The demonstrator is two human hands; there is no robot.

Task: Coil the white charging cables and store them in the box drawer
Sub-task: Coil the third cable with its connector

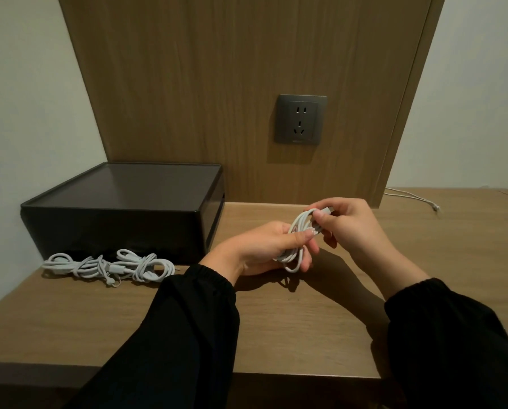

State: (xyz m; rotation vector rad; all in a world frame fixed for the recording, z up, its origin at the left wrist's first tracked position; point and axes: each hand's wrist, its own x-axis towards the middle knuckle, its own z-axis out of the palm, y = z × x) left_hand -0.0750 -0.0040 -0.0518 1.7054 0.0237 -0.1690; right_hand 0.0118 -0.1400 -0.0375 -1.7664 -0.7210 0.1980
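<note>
Left hand (264,249) grips a white cable coil (296,227) above the desk (276,335); right hand (356,228) pinches the plug end at the coil's top. At 9 o'clock from the hands, two coiled cables (99,265) lie on the desk, just in front of the dark box (123,208) at 10 o'clock. Wall socket (300,119) at 12 o'clock; a loose cable (412,197) at 2 o'clock.

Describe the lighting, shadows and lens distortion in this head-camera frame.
Head view: dim, warm light; a soft shadow falls on the table below the left hand and right hand holding the white cable; the wide-angle lens splays the edges of the wood panel outward; the box top shows faint sheen, no harsh glare; the black sleeves lose detail.
</note>
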